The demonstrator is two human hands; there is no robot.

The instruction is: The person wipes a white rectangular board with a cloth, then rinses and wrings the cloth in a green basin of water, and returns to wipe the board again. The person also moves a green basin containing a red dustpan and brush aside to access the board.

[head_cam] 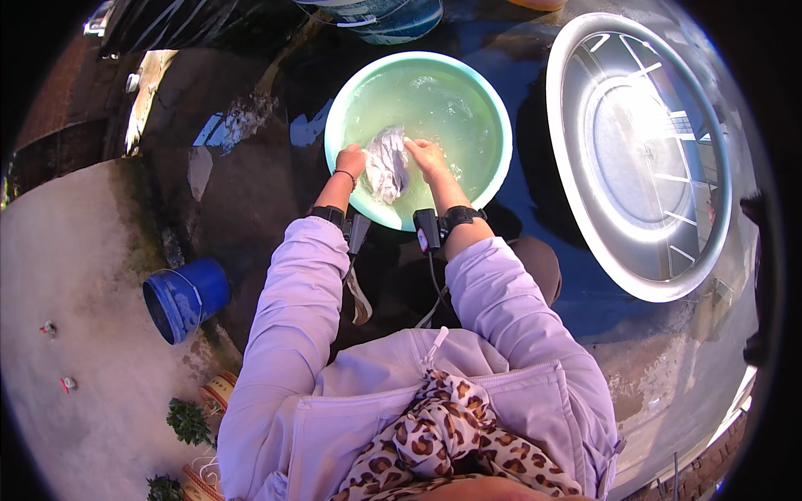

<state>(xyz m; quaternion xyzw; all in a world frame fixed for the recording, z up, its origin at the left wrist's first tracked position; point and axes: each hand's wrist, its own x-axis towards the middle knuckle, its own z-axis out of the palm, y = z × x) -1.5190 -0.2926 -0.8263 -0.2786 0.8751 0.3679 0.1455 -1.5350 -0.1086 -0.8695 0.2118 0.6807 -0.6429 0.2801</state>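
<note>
A wet, pale cloth (387, 164) hangs between my two hands over a light green plastic basin (499, 113) of cloudy, sudsy water. My left hand (351, 160), with a dark bracelet at the wrist, grips the cloth's left edge near the basin's near left side. On the other side, the fingertips of my right hand (427, 155) pinch the cloth's upper right edge. The cloth's lower end is at the water; how much of it lies under the surface I cannot tell.
To the right stands a large round metal basin (579, 219) with water reflecting sunlight. A blue bucket (188, 299) lies on its side at left, near potted plants (189, 421). Another bucket (401, 25) stands beyond the green basin. The dark floor (238, 206) is wet.
</note>
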